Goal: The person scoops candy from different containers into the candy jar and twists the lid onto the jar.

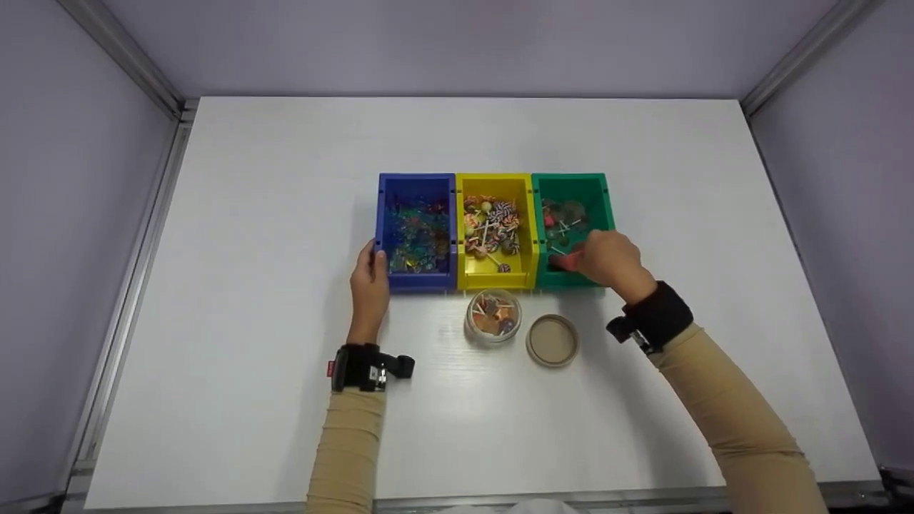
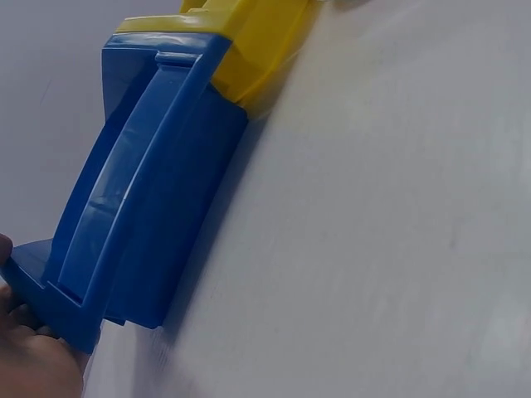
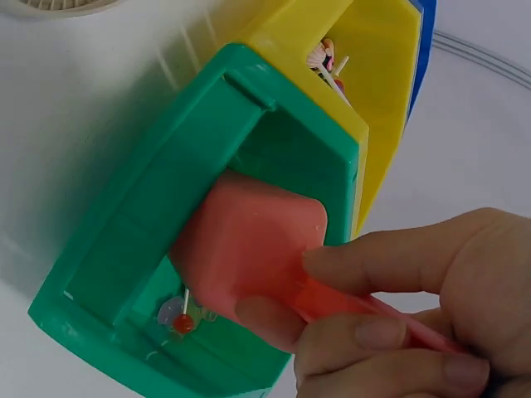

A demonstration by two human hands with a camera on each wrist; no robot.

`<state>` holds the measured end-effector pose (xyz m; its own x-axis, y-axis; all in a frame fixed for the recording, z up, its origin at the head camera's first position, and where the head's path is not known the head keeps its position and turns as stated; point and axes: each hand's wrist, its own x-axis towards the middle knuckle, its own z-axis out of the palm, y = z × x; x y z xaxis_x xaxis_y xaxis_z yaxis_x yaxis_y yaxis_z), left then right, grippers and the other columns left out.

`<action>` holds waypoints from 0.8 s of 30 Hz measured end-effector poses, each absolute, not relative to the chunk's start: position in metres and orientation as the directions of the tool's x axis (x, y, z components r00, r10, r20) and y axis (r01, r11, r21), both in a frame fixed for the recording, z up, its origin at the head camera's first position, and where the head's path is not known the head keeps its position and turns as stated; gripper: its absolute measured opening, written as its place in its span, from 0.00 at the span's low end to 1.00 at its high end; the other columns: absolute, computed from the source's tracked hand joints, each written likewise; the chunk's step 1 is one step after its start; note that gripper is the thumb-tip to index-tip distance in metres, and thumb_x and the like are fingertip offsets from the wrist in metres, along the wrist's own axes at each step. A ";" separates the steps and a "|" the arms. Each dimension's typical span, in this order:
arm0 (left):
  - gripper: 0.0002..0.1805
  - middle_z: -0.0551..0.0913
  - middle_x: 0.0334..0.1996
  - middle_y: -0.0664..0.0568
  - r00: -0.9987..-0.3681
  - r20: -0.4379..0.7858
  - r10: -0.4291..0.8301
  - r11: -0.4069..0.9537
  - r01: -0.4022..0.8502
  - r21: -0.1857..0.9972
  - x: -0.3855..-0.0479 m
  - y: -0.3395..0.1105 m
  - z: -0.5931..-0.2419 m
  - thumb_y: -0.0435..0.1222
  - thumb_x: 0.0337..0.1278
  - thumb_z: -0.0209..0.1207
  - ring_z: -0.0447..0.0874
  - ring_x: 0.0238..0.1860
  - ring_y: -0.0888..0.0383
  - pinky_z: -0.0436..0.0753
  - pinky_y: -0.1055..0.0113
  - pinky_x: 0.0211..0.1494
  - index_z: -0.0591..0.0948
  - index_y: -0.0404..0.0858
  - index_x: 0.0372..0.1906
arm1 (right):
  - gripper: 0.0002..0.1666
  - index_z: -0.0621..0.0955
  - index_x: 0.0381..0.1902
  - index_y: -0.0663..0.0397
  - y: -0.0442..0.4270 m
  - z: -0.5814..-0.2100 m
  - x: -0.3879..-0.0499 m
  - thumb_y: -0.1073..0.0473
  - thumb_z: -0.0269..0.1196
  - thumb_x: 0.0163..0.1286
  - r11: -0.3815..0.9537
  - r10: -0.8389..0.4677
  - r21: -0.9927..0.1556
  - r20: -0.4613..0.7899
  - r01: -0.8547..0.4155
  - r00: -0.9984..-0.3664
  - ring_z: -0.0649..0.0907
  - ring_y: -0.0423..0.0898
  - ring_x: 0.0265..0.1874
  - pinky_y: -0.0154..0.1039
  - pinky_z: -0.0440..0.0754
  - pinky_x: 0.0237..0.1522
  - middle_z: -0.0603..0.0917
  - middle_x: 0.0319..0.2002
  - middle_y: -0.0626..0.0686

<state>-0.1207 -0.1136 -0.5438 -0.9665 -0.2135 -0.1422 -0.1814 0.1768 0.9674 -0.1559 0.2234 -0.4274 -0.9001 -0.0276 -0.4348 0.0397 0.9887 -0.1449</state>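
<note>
My right hand (image 1: 610, 263) grips the handle of a pinkish-red scoop (image 3: 249, 249), whose head is down inside the green bin (image 3: 158, 199). In that bin lie small lollipops (image 3: 184, 322) and clear round pieces. My left hand (image 1: 370, 289) holds the front left corner of the blue bin (image 1: 381, 214), thumb at the rim and fingers along the outer side. Small translucent colourful pieces (image 1: 421, 239) fill part of the blue bin. Between them, the yellow bin (image 1: 498, 280) contains striped lollipops (image 1: 503, 214). What the scoop carries is hidden.
In front of the bins stands a clear jar (image 1: 470, 330) with lollipops and other small pieces in it. Right of the jar lies a round beige lid (image 1: 552, 341). Purple-grey walls (image 1: 457, 50) border the white table (image 1: 250, 285) at the back and sides.
</note>
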 end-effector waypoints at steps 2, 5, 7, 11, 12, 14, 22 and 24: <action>0.27 0.63 0.72 0.36 -0.967 -0.131 -0.216 0.174 -0.170 0.970 -0.121 -0.113 -0.544 0.39 0.77 0.40 0.60 0.75 0.44 0.63 0.53 0.78 0.59 0.30 0.72 | 0.30 0.73 0.18 0.59 0.222 -0.431 -0.156 0.38 0.61 0.65 0.985 -0.010 -0.160 -0.427 0.065 -0.904 0.70 0.48 0.22 0.39 0.70 0.18 0.71 0.22 0.56; 0.26 0.63 0.71 0.36 -0.968 -0.128 -0.218 0.165 -0.165 0.972 -0.120 -0.114 -0.545 0.38 0.76 0.40 0.60 0.75 0.44 0.63 0.53 0.78 0.59 0.29 0.72 | 0.27 0.78 0.25 0.66 0.222 -0.436 -0.156 0.45 0.58 0.67 0.977 0.014 -0.189 -0.394 0.096 -0.919 0.72 0.49 0.23 0.44 0.75 0.19 0.78 0.26 0.62; 0.26 0.63 0.71 0.36 -0.968 -0.127 -0.219 0.163 -0.165 0.973 -0.120 -0.114 -0.545 0.38 0.76 0.41 0.60 0.74 0.44 0.63 0.53 0.78 0.59 0.30 0.72 | 0.22 0.80 0.31 0.71 0.222 -0.439 -0.156 0.53 0.55 0.68 0.972 0.029 -0.203 -0.381 0.114 -0.924 0.75 0.50 0.25 0.46 0.78 0.21 0.82 0.30 0.67; 0.27 0.63 0.71 0.36 -0.967 -0.130 -0.218 0.157 -0.167 0.973 -0.120 -0.114 -0.545 0.39 0.76 0.41 0.60 0.74 0.44 0.64 0.52 0.77 0.59 0.30 0.72 | 0.20 0.80 0.38 0.76 0.224 -0.446 -0.156 0.61 0.49 0.66 0.967 0.035 -0.227 -0.325 0.114 -0.945 0.80 0.55 0.27 0.52 0.81 0.24 0.84 0.36 0.73; 0.27 0.63 0.71 0.36 -0.967 -0.129 -0.219 0.157 -0.166 0.974 -0.120 -0.114 -0.545 0.39 0.76 0.41 0.61 0.74 0.44 0.64 0.52 0.77 0.59 0.30 0.72 | 0.20 0.80 0.37 0.76 0.225 -0.448 -0.155 0.61 0.49 0.66 0.966 0.030 -0.235 -0.307 0.106 -0.951 0.80 0.56 0.27 0.53 0.81 0.24 0.84 0.36 0.74; 0.26 0.64 0.71 0.36 -0.966 -0.135 -0.220 0.152 -0.171 0.973 -0.121 -0.114 -0.543 0.39 0.76 0.41 0.60 0.74 0.44 0.63 0.53 0.78 0.60 0.30 0.72 | 0.20 0.80 0.34 0.77 0.226 -0.451 -0.155 0.61 0.49 0.66 0.964 0.012 -0.251 -0.273 0.084 -0.962 0.80 0.57 0.27 0.55 0.82 0.26 0.84 0.35 0.74; 0.27 0.63 0.72 0.36 -0.965 -0.158 -0.208 0.155 -0.192 0.969 -0.122 -0.115 -0.542 0.39 0.76 0.41 0.59 0.75 0.44 0.63 0.53 0.78 0.59 0.31 0.72 | 0.14 0.73 0.19 0.64 0.234 -0.452 -0.159 0.64 0.52 0.64 0.957 -0.079 -0.290 -0.222 -0.012 -0.972 0.69 0.49 0.21 0.46 0.72 0.20 0.77 0.22 0.63; 0.26 0.63 0.71 0.35 -0.966 -0.157 -0.207 0.155 -0.191 0.969 -0.122 -0.115 -0.542 0.38 0.76 0.41 0.60 0.74 0.44 0.63 0.52 0.78 0.59 0.30 0.72 | 0.14 0.70 0.17 0.60 0.236 -0.453 -0.160 0.65 0.52 0.62 0.954 -0.090 -0.300 -0.218 -0.021 -0.972 0.67 0.48 0.20 0.43 0.68 0.20 0.73 0.20 0.59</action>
<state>-0.1221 -0.1151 -0.5421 -0.9657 -0.2072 -0.1567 -0.1907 0.1554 0.9693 -0.1601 0.2358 -0.4525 -0.9719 -0.0902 -0.2176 -0.0212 0.9536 -0.3004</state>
